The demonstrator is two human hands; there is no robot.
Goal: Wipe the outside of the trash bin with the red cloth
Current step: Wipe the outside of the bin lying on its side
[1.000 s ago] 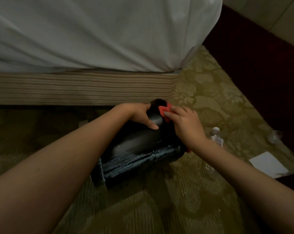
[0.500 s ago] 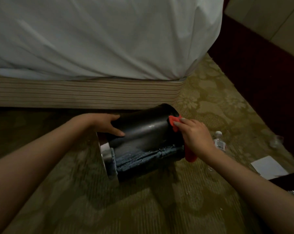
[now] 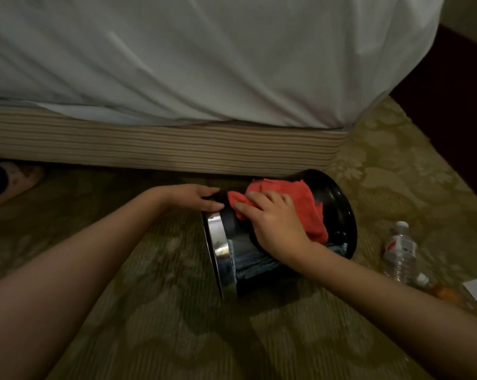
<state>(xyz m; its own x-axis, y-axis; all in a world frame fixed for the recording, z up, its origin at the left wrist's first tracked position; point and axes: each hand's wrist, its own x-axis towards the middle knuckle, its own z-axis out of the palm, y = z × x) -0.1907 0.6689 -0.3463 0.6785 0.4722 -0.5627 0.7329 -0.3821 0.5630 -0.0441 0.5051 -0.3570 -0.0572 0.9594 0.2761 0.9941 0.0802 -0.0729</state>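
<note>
You are in the wiping step itself, working on the black cylindrical trash bin (image 3: 337, 215), which is lying on its side on the patterned olive carpet (image 3: 177, 325) directly under both of your hands, with its shiny chrome rim band (image 3: 218, 250) turned toward your left side. Your right hand (image 3: 273, 223) is pressing the crumpled red cloth (image 3: 297, 198) down onto the upper curve of the bin, fingers spread fairly flat over the fabric rather than clenching it, and part of the cloth is trailing out beyond your knuckles toward the bin's far, wider end. Your left hand (image 3: 196, 197) is resting on top of the bin just beside the cloth, near the chrome end, fingers relaxed and laid over the curve, and it seems to be steadying the bin against rolling. Judging from this, only the top face is getting covered at the moment; the side against the carpet and the part facing you look unwiped. The next move probably calls for rolling the bin with the left hand while the right is sweeping along its length. A clear plastic water bottle (image 3: 399, 250) is lying beyond your right forearm, so be watching that side.
</note>
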